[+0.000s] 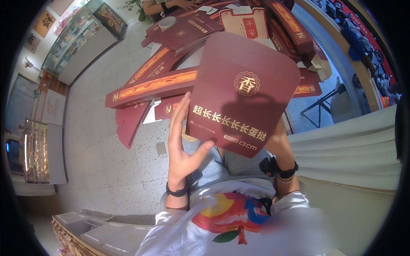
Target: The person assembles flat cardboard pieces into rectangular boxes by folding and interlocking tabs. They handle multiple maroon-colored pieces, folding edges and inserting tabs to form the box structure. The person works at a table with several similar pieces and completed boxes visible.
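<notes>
Before me I hold up a maroon carton [241, 96] with a rounded far end, gold printing and a round gold emblem on its face. My left hand [181, 149] is at its left edge, the fingers stretched along the side and the thumb pressed near the bottom edge. The lower right edge rests against my right hand [279, 143], whose fingers are hidden behind the carton. A shadow falls across the printed face. Just beyond my left fingers lies a long, narrow maroon box [156, 88] with a golden pastry picture on its side.
More maroon cartons [188, 30] and long boxes [290, 25] are heaped on the table ahead. Among them stands a cream-and-red carrier card [244, 27]. Another person's hand [181, 5] is at the far edge. A pale curtain [341, 158] hangs at right; a glass display counter [74, 40] stands far left.
</notes>
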Demonstrator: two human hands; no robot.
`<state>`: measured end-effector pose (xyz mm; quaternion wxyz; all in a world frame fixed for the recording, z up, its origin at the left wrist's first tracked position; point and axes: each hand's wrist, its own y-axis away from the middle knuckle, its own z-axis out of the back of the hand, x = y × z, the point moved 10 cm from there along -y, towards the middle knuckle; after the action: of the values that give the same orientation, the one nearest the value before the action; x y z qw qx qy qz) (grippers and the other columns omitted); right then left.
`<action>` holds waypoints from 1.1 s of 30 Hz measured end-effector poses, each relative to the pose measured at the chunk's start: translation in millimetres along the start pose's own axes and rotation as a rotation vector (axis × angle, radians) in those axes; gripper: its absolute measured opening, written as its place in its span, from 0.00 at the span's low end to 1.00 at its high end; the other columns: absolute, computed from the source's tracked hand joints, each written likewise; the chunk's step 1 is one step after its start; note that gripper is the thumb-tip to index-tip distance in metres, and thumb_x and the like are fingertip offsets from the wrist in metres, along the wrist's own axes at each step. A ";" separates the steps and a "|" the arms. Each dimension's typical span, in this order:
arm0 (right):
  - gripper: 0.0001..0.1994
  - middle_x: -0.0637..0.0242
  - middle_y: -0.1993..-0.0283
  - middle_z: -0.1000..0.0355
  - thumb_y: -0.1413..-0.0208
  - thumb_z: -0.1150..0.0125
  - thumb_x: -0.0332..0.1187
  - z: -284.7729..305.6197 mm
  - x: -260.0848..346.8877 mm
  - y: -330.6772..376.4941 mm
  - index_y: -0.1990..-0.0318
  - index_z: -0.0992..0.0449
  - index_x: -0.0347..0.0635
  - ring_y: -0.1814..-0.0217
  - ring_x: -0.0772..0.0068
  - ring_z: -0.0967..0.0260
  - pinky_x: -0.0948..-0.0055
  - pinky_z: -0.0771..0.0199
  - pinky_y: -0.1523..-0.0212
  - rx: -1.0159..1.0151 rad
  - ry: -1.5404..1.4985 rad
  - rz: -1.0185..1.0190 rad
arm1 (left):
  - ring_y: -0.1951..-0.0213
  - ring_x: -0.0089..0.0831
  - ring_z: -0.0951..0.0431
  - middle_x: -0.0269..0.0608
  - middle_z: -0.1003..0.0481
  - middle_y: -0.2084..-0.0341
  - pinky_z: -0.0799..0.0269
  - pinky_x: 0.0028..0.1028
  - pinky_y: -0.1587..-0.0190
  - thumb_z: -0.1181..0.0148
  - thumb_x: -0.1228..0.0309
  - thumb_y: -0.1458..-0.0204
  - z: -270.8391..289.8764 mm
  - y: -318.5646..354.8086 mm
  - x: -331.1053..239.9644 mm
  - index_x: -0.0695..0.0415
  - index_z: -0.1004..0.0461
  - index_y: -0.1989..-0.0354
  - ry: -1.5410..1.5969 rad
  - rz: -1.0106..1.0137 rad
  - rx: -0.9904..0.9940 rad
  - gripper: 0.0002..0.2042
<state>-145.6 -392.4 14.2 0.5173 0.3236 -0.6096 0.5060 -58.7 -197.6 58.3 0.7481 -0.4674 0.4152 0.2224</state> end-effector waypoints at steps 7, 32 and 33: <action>0.21 0.68 0.54 0.27 0.48 0.37 0.24 0.4 -1.5 -3.0 0.46 0.33 0.34 0.55 0.80 0.31 0.77 0.30 0.55 -0.025 -0.129 0.022 | 0.39 0.43 0.37 0.53 0.41 0.41 0.41 0.43 0.38 0.29 0.53 0.59 5.1 -3.1 21.8 0.62 0.32 0.48 0.506 0.144 -0.036 0.34; 0.38 0.62 0.38 0.38 0.54 0.39 0.13 -5.5 -20.3 -21.9 0.33 0.47 0.40 0.38 0.72 0.39 0.73 0.33 0.43 0.013 -0.424 -0.107 | 0.65 0.31 0.27 0.29 0.29 0.82 0.44 0.50 0.37 0.27 0.47 0.65 31.7 -37.4 -20.9 0.52 0.34 0.80 0.349 -0.409 -0.457 0.25; 0.38 0.63 0.40 0.37 0.54 0.39 0.13 -6.8 -17.6 -22.7 0.34 0.46 0.41 0.39 0.72 0.37 0.72 0.33 0.43 0.014 -0.558 -0.150 | 0.65 0.30 0.28 0.29 0.30 0.82 0.45 0.50 0.37 0.27 0.47 0.65 35.5 -37.7 -13.6 0.52 0.35 0.80 0.384 -0.396 -0.493 0.25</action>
<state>-118.3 -394.4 3.4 0.3635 0.4980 -0.6993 0.3618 -24.4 -183.0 96.7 0.5500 -0.7380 0.3837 0.0749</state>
